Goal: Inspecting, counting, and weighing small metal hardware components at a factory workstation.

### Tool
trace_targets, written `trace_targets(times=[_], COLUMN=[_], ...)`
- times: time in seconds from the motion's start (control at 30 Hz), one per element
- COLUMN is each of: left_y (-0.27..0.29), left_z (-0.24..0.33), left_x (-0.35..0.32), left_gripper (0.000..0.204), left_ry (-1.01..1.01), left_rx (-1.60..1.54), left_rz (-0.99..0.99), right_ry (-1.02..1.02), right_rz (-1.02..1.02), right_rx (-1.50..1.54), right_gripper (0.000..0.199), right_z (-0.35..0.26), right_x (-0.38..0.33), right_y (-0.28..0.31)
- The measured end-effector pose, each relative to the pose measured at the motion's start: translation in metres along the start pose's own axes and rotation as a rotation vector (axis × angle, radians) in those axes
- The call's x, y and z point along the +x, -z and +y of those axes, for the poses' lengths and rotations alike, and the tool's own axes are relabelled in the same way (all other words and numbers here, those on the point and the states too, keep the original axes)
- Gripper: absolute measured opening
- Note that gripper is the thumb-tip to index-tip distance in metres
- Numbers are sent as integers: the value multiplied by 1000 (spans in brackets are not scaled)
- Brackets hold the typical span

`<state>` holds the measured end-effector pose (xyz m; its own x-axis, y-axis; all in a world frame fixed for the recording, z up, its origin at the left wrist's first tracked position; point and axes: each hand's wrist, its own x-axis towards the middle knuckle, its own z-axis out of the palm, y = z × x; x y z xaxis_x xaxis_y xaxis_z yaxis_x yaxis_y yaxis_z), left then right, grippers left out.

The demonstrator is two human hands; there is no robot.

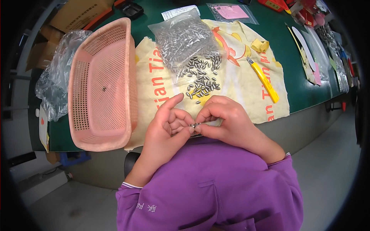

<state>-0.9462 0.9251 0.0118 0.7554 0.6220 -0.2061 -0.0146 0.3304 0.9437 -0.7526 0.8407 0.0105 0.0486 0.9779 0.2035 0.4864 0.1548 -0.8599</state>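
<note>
Close to the table's front edge, my left hand (162, 130) and my right hand (225, 116) meet at the fingertips. Between them is a small shiny metal part (194, 125), mostly covered by the fingers. The left thumb pinches it against curled fingers, while the left index finger sticks out. My right thumb and index finger grip its other side. Just beyond the hands lies a loose pile of small metal parts (204, 85). They spill from a clear plastic bag (185, 36) filled with many more.
A pink plastic basket (131, 81) stands at left with a few small parts inside. A yellow cutter knife (264, 80) lies on the printed cloth (250, 104), right of the pile. Crumpled clear plastic (58, 84) sits left of the basket. Papers and bags (308, 54) occupy the right side.
</note>
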Motion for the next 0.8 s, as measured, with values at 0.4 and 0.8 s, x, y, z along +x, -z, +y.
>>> trace_targets(times=[0.4, 0.8], left_y=[-1, -5], left_z=[-4, -5], left_x=[1, 0], left_gripper=[73, 60], left_ry=[15, 64], left_rx=[-93, -159], left_rz=[2, -72], right_ry=[-188, 8], right_rz=[-33, 64], right_rx=[97, -7], right_gripper=[18, 16], right_z=[-9, -4], right_x=[-4, -4], right_y=[4, 0])
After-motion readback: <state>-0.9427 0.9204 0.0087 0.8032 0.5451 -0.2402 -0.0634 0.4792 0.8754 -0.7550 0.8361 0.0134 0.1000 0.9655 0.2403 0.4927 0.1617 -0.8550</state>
